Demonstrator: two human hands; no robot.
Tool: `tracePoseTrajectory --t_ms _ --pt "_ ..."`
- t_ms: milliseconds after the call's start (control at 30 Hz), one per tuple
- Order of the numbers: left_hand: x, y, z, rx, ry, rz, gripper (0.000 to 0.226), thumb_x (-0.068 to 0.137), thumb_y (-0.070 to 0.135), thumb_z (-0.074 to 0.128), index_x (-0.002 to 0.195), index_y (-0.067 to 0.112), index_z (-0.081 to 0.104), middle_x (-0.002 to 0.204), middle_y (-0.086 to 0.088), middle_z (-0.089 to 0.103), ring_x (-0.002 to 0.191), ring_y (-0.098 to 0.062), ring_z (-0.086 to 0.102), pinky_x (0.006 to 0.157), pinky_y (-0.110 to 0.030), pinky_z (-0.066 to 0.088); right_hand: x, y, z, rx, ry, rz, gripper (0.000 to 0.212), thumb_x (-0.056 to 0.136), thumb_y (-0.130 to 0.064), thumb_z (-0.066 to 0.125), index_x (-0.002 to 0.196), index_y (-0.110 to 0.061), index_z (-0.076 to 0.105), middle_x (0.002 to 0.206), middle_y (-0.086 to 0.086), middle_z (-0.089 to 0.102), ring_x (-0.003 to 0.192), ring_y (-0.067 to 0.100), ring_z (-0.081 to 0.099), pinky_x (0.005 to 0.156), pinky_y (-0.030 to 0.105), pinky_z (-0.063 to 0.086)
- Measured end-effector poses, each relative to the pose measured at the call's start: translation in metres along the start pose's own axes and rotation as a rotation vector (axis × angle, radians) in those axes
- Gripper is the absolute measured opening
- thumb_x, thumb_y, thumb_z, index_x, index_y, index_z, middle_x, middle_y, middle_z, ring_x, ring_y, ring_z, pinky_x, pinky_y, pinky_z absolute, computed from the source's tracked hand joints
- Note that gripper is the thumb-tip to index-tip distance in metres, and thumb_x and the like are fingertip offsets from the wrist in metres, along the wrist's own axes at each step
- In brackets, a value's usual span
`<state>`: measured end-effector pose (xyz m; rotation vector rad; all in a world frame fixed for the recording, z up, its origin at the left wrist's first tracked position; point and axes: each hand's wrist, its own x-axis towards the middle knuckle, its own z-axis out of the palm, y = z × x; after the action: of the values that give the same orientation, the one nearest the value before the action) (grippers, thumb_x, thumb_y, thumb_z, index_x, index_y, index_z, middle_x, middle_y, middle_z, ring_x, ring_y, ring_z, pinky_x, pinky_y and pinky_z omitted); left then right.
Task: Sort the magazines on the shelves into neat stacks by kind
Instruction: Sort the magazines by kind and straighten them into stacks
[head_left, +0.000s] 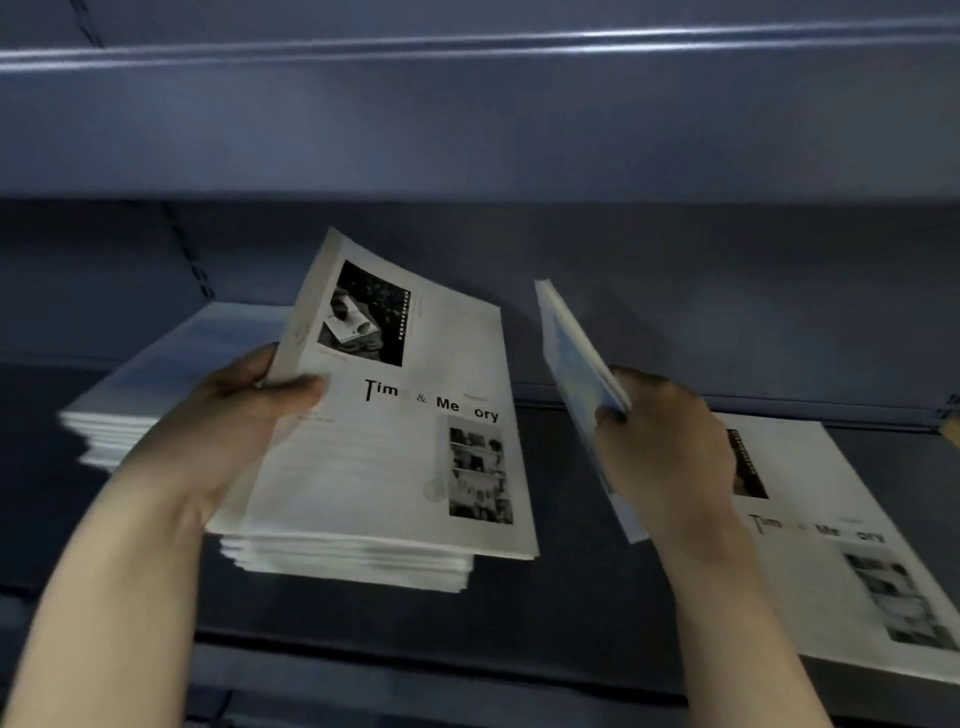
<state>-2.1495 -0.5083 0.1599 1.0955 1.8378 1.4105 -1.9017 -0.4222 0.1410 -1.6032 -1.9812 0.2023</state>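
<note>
On the dark blue metal shelf (571, 597), the left hand (234, 415) grips the left edge of a white paper magazine with black-and-white photos and a "Time & Memory" title (405, 415), thumb on the cover and fingers behind, lifting its far end off a stack of white magazines (353, 561) near the shelf's front edge. The right hand (660, 441) pinches a thin pale blue-covered magazine (576, 364), held on edge and tilted, above the shelf's middle. Toward the right end lies another white "Time & Memory" copy (841, 519), flat. At the back left corner sits a blurred stack of pale blue magazines (156, 384).
</note>
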Motion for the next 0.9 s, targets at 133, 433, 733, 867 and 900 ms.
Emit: tracePoseTrajectory --t_ms 133,433,733,867,900 --pt "0.037 -0.018 -0.027 0.083 -0.021 -0.068 0.013 0.085 0.019 0.065 0.095 0.027 0.066 0.094 0.005 0.068 0.084 -0.008 0.061 0.083 -0.024 0.044 -0.010 -0.026 0.009 -0.038 0.041 0.054 0.025 0.091 -0.017 0.047 0.112 -0.019 0.060 0.076 -0.004 0.042 0.079 0.030 0.052 0.063 0.028 0.034" --pt "0.055 -0.048 -0.033 0.551 -0.067 0.081 0.022 0.091 0.021 0.056 0.111 0.013 0.062 0.090 -0.002 0.061 0.066 -0.006 0.051 0.055 -0.019 0.038 -0.032 -0.069 0.022 -0.091 0.135 0.145 0.028 0.092 -0.016 0.050 0.117 -0.019 0.060 0.089 0.008 0.056 0.080 0.031 0.052 0.062 0.026 0.031" --pt "0.042 -0.054 -0.028 0.830 0.082 0.250 0.032 0.091 0.029 0.057 0.067 0.011 0.045 0.055 0.005 0.042 0.048 0.001 0.038 0.041 -0.013 0.025 -0.035 -0.093 0.006 -0.089 0.306 -0.018 0.035 0.093 -0.019 0.051 0.128 -0.020 0.056 0.099 0.007 0.062 0.078 0.029 0.053 0.059 0.026 0.030" --pt "0.026 -0.054 -0.023 0.819 0.051 0.356 0.019 0.092 0.022 0.054 0.078 0.010 0.053 0.076 -0.002 0.054 0.073 -0.015 0.059 0.056 -0.012 0.033 -0.029 -0.096 -0.007 0.056 0.302 -0.082 0.015 0.092 -0.018 0.051 0.102 -0.018 0.061 0.076 -0.001 0.050 0.063 0.020 0.042 0.049 0.017 0.024" --pt "0.021 -0.052 -0.021 0.805 0.053 0.397 0.016 0.092 0.023 0.054 0.091 0.007 0.059 0.087 -0.006 0.059 0.085 -0.021 0.061 0.066 -0.016 0.038 -0.027 -0.096 -0.010 0.114 0.285 -0.079 0.007 0.091 -0.017 0.051 0.091 -0.018 0.058 0.071 0.000 0.050 0.059 0.020 0.042 0.049 0.018 0.025"
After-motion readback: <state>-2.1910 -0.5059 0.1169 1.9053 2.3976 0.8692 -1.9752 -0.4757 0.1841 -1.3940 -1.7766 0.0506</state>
